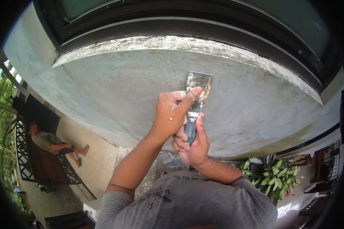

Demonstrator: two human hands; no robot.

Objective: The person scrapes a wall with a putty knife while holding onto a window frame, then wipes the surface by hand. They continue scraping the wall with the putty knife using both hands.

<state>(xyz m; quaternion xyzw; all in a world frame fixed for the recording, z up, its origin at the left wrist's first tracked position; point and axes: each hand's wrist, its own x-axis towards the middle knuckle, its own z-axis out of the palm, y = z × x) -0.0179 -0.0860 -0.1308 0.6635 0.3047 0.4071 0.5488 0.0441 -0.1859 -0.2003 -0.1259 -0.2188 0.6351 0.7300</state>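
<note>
A putty knife (200,83) with a wide, paint-spattered metal blade and a dark handle is in both my hands, blade pointing up. My left hand (172,111) is closed on it, thumb pressed flat on the blade and fingers partly hidden behind. Lower down, my right hand (197,144) wraps round the handle with its thumb along the side. White specks dot both hands and forearms. The blade overlaps the grey plastered wall (122,87), its top edge just below the window sill (187,44) with flaking white paint.
Above the sill is a dark window frame (160,28). A person (49,142) sits on a bench at the left. Leafy potted plants (275,177) grow low on the right, near dark furniture (325,168). Concrete floor (97,150) runs along the wall.
</note>
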